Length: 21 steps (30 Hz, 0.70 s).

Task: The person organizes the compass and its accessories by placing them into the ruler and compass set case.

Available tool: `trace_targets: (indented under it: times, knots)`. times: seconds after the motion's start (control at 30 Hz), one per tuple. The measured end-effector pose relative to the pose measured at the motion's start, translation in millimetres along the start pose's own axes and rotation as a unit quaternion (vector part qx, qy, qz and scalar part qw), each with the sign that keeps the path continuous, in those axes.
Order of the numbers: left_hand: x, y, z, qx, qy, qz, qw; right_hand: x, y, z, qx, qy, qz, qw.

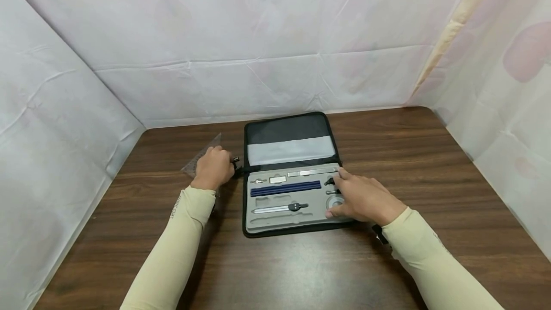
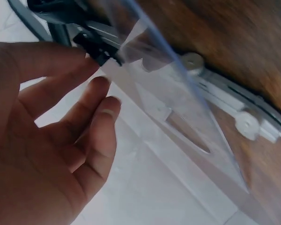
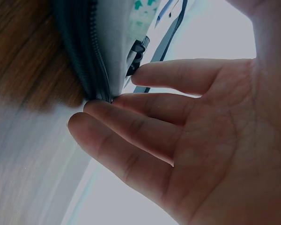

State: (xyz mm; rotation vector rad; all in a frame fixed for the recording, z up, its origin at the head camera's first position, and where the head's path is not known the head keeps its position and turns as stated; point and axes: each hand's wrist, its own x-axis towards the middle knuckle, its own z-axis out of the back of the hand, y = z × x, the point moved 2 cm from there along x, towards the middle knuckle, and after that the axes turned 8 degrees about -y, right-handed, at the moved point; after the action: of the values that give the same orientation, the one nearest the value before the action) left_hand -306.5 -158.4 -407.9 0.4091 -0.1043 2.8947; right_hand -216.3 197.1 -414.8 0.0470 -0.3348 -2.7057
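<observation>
Your left hand [image 1: 214, 169] pinches a small black part [image 2: 97, 47] between thumb and fingertip, just left of the case [image 1: 284, 129]. A clear triangle [image 2: 164, 93] is beside that hand, and a grey bar with round knobs [image 2: 220, 93] shows behind it.

Your right hand [image 1: 363, 197] has its fingers extended, not gripping anything, with fingertips at the case's right edge and thumb near a round disc [image 1: 333, 201] in the tray.

The case lies open mid-bench [image 1: 297, 271], lid away from you. Its tray also holds a compass [image 1: 280, 208], blue strips [image 1: 286, 188] and a small white box [image 1: 277, 179].
</observation>
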Motion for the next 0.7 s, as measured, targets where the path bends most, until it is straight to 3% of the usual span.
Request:
trace_targets:
  times: [0.13, 0.23, 0.53, 0.7]
  knots:
    - [0.0, 1.4, -0.3, -0.015, 0.038, 0.011, 0.9991, 0.3, 0.0, 0.4, -0.003, -0.003, 0.003, 1.0]
    - [-1.0, 2.6, -0.4, -0.02, 0.047, 0.011, 0.9986, 0.4, -0.1, 0.6, -0.004, -0.005, 0.004, 1.0]
    - [-9.5, 0.7, 6.1, -0.046, 0.041, 0.024, 0.9978, 0.2, 1.1, 1.4, -0.004, -0.001, 0.007, 1.0]
    - [-14.9, -8.4, 9.0, -0.06, 0.016, 0.006, 0.9981, 0.4, 1.7, 2.9, -0.006, -0.005, 0.009, 0.9999]
